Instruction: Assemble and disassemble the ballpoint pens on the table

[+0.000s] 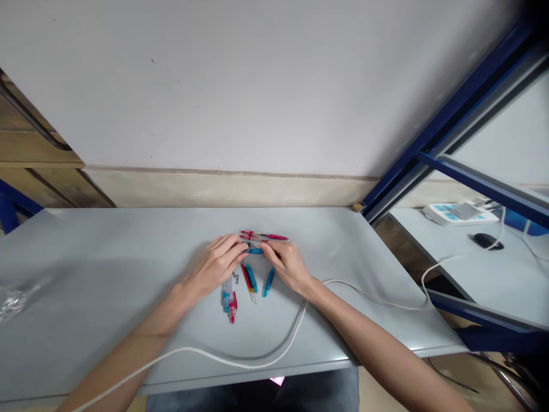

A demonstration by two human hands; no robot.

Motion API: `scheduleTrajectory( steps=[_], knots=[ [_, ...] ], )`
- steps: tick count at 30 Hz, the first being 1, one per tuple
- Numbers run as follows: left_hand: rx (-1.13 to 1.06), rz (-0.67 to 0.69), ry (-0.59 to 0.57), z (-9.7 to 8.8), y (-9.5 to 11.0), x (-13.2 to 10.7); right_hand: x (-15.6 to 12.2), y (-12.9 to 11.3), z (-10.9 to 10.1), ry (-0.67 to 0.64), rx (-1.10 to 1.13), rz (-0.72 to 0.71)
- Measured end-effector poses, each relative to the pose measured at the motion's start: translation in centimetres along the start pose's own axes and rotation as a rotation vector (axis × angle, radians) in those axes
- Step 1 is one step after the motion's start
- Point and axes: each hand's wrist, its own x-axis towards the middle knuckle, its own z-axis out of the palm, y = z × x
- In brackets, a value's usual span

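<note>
My left hand (222,258) and my right hand (289,264) meet above the grey table, fingers closed on opposite ends of a blue pen (256,250) lying crosswise between them. Just beyond the fingertips are pink pens (274,236), partly hidden by my hands. On the near side lie loose pen parts: a clear barrel with a blue end (226,300), another with a red end (233,309), a few thin refills (247,280), a blue barrel piece (252,278) and a second blue piece (269,282) below my right hand. A tiny spring-like part (236,278) sits among them.
A white cable (240,364) loops over the table's front and off to the right. Crumpled clear plastic (15,302) lies at the far left. Past the blue frame (484,183), a white power strip (461,213) and a black mouse (486,241) rest on another table.
</note>
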Motion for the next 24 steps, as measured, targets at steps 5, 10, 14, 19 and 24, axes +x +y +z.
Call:
scheduleTrajectory(
  steps=[5, 10, 14, 19, 24],
  knots=[
    [-0.022, -0.061, 0.033, -0.2, -0.7, 0.2, 0.3, 0.1, -0.4, 0.049, 0.084, 0.097],
    [-0.012, -0.027, 0.093, 0.2, -1.2, -0.1, 0.1, -0.2, -0.4, -0.051, 0.099, 0.147],
    [-0.049, -0.063, 0.081, 0.4, -1.4, -0.2, 0.0, -0.6, -0.4, -0.108, 0.127, 0.194],
    [-0.070, -0.109, -0.016, 0.5, -1.6, -0.2, 0.6, -0.3, -1.0, -0.070, 0.081, 0.211],
    [-0.042, -0.097, 0.000, 0.9, -1.5, -0.4, 0.9, 0.1, -1.9, -0.223, 0.046, 0.198]
  ],
)
